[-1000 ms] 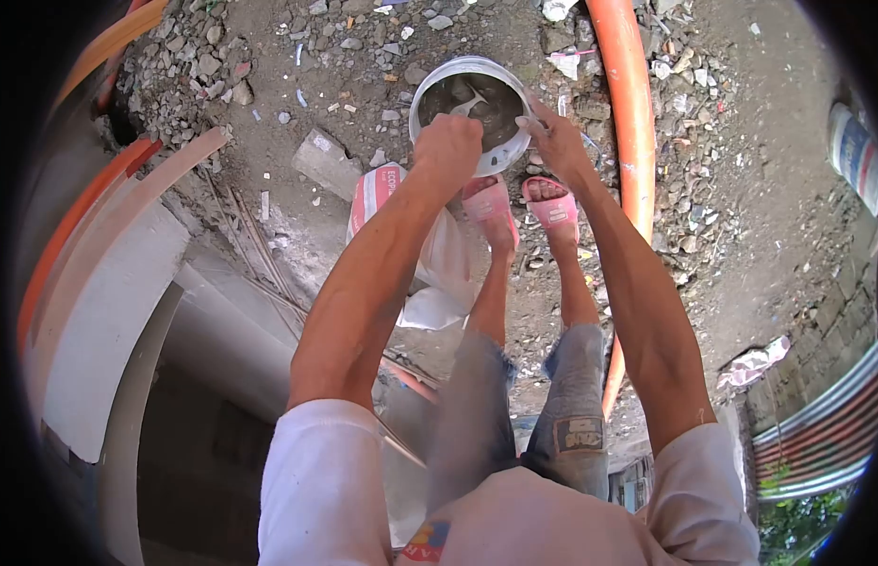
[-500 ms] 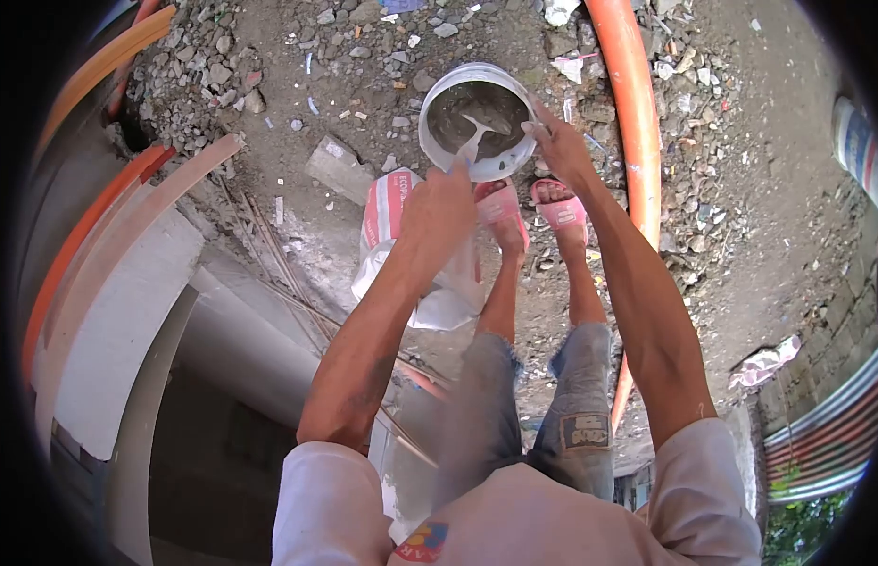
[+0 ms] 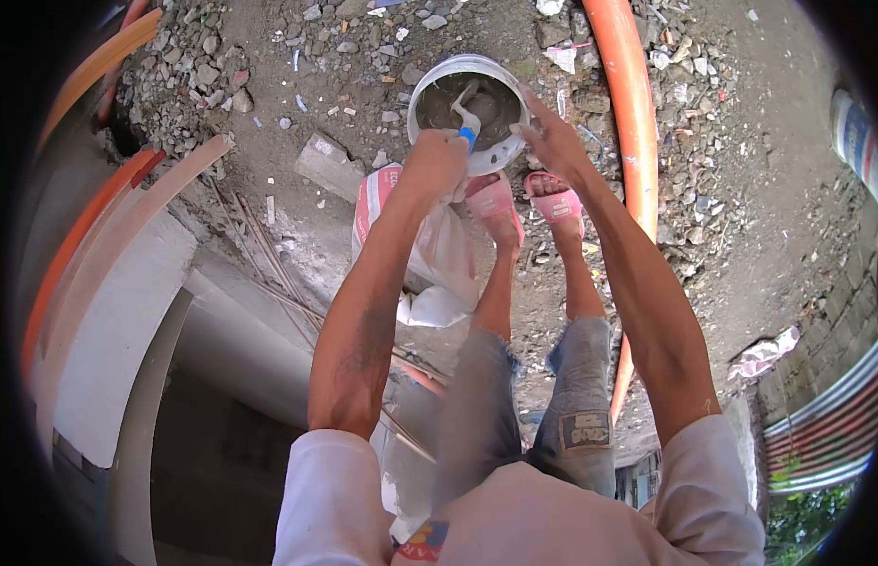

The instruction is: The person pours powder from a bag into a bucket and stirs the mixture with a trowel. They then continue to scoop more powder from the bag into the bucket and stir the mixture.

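A white bucket (image 3: 500,158) of wet grey mix (image 3: 496,104) stands on the ground just beyond my feet. My left hand (image 3: 435,168) is closed round the blue handle of a trowel (image 3: 469,121). The metal neck of the trowel reaches down into the mix, which hides most of its blade. On the bucket's right side, my right hand (image 3: 555,146) grips the rim between thumb and fingers.
A red-and-white sack (image 3: 437,250) lies left of my feet, against a concrete block (image 3: 328,162). An orange pipe (image 3: 632,123) runs along the right. Rubble (image 3: 208,66) is strewn ahead, and a pale wall edge (image 3: 128,321) rises at the left.
My left hand has moved up and left, and the trowel has shifted within the bucket, its blue handle now showing. My right hand stays on the rim.
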